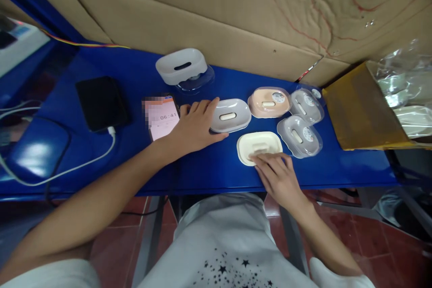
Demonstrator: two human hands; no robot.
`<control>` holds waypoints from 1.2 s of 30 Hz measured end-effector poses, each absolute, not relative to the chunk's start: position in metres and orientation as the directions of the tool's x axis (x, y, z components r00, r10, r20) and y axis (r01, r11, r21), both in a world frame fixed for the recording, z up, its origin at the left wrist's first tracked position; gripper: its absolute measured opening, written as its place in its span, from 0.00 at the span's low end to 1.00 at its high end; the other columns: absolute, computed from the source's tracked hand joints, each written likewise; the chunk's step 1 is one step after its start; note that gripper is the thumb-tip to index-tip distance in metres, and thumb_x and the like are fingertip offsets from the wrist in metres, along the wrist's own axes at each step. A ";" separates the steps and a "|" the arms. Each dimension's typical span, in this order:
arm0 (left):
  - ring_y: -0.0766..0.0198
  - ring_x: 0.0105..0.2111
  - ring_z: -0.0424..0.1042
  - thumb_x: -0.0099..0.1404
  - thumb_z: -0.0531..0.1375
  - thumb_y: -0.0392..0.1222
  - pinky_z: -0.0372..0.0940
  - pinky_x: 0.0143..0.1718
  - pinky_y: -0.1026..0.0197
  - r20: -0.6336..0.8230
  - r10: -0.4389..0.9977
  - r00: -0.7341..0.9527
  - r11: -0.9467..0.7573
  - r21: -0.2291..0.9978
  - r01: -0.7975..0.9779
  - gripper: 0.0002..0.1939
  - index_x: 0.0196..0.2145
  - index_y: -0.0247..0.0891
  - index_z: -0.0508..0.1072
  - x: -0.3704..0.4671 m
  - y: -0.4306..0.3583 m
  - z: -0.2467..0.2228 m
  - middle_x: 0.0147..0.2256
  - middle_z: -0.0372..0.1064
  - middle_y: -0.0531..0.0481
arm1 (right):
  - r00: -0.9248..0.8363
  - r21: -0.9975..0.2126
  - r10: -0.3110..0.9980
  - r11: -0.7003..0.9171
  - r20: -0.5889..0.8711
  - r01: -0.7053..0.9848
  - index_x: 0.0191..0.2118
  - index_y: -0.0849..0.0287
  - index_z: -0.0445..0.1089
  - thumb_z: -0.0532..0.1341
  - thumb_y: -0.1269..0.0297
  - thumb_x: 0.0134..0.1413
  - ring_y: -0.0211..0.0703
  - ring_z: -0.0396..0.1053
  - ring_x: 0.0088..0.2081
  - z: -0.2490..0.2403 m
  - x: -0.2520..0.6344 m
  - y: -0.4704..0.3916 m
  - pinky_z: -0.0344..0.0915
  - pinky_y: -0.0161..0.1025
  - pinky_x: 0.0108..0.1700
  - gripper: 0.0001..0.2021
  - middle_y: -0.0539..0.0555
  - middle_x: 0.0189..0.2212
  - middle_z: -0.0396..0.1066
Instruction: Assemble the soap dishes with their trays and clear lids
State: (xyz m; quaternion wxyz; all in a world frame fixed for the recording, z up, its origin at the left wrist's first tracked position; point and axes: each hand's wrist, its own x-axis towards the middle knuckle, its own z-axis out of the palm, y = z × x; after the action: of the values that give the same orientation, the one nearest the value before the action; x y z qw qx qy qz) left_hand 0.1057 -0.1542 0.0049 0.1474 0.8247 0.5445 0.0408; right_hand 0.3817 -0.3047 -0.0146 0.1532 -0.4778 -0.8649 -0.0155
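My left hand (199,126) has its fingers spread around the left end of a grey oval dish (238,110), which has a pale slot-shaped piece at its centre. The fingers of my right hand (278,175) rest on the near edge of a cream oval dish (245,144), and its fingertips partly cover the inside. Right of the grey dish lies a peach dish (266,95) in clear plastic. Two wrapped grey dishes (308,107) sit farther right, one behind the other.
At the back stands a grey-white dish (180,65) on clear plastic. A lit phone (164,121) lies beside my left wrist, with a black device (101,103) and white cable (97,157) farther left. A cardboard box (367,108) holding wrapped items stands right, by the cardboard wall (202,13).
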 end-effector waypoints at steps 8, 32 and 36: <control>0.33 0.74 0.60 0.79 0.55 0.65 0.54 0.72 0.31 -0.016 0.845 0.535 -0.468 0.464 0.752 0.46 0.81 0.34 0.51 0.091 -0.143 -0.008 0.75 0.58 0.29 | -0.507 -0.153 0.801 0.571 0.318 0.806 0.73 0.52 0.67 0.60 0.67 0.77 0.58 0.77 0.65 -0.012 0.358 -0.289 0.67 0.59 0.67 0.24 0.61 0.65 0.78; 0.29 0.75 0.59 0.77 0.61 0.49 0.60 0.69 0.26 0.142 0.939 0.314 -0.344 0.320 0.883 0.29 0.70 0.37 0.69 0.070 -0.117 -0.014 0.74 0.56 0.24 | -0.668 -0.174 0.712 0.701 0.217 0.691 0.67 0.59 0.75 0.60 0.61 0.80 0.60 0.75 0.66 0.008 0.368 -0.196 0.68 0.60 0.67 0.19 0.64 0.64 0.79; 0.35 0.72 0.65 0.73 0.67 0.49 0.64 0.70 0.32 0.152 0.933 0.327 -0.360 0.400 0.843 0.26 0.65 0.43 0.72 0.068 -0.113 -0.016 0.71 0.63 0.34 | -0.657 -0.269 0.724 0.689 0.212 0.673 0.66 0.57 0.76 0.58 0.60 0.81 0.59 0.75 0.66 0.006 0.374 -0.198 0.70 0.60 0.66 0.18 0.63 0.64 0.79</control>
State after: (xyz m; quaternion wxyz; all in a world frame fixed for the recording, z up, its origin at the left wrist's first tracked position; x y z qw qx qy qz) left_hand 0.0680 -0.1128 -0.0156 0.1252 0.8048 0.5516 0.1799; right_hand 0.3736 -0.1980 0.0058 0.1523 -0.3851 -0.9064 0.0835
